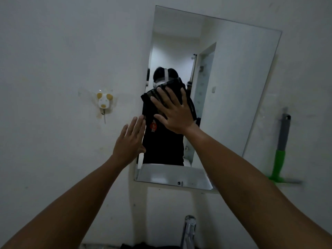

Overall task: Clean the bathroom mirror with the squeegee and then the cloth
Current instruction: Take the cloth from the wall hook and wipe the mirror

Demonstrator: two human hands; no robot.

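On the mirror [224, 87], my right hand [175, 112] is pressing a dark striped cloth [161, 90] flat with fingers spread, hiding most of the cloth. My left hand [130, 142] is resting open at the mirror's left edge, holding nothing. On the wall to the right, the squeegee [280, 151] is hanging upright, green handle and blurred blade lowest.

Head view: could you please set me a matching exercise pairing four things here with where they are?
Things:
1. cloth
2. squeegee
3. left hand
4. tap

Places:
A. hanging on the wall right of the mirror
B. at the mirror's left edge
C. pressed on the glass under the right hand
D. below the mirror

Pairs: 1-C, 2-A, 3-B, 4-D
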